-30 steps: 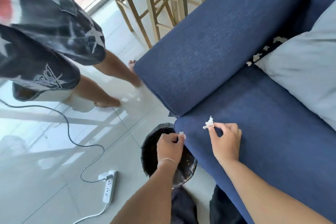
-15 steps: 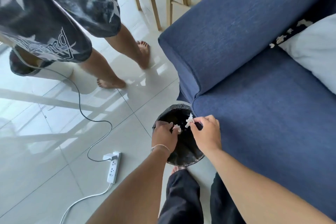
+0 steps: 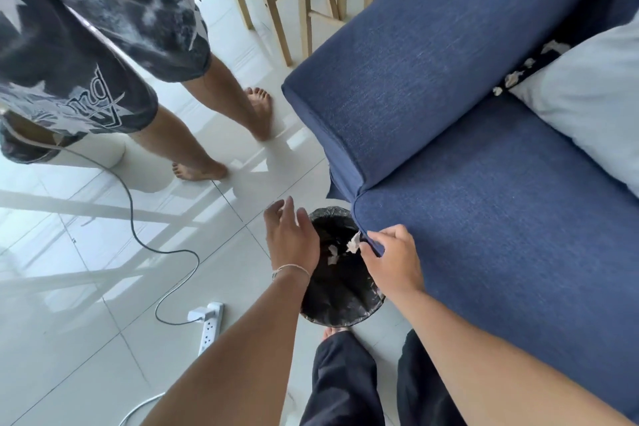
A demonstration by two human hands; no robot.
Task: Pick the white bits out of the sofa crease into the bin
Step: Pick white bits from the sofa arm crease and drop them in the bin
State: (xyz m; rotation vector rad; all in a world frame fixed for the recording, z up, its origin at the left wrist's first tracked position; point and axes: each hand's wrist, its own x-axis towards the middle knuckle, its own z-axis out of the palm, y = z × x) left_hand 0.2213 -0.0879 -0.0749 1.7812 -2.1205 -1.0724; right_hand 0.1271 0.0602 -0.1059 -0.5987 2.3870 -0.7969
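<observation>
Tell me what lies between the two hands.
In the head view, the open bin lies between left hand and right hand, with white bits in it.

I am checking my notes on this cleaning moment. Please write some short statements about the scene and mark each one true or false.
1. The left hand is open over the bin. True.
2. The right hand is empty. False: it pinches a white bit above the bin.
3. White bits remain in the crease beside the grey cushion. True.
4. The bin stands on the sofa seat. False: it stands on the floor.
</observation>
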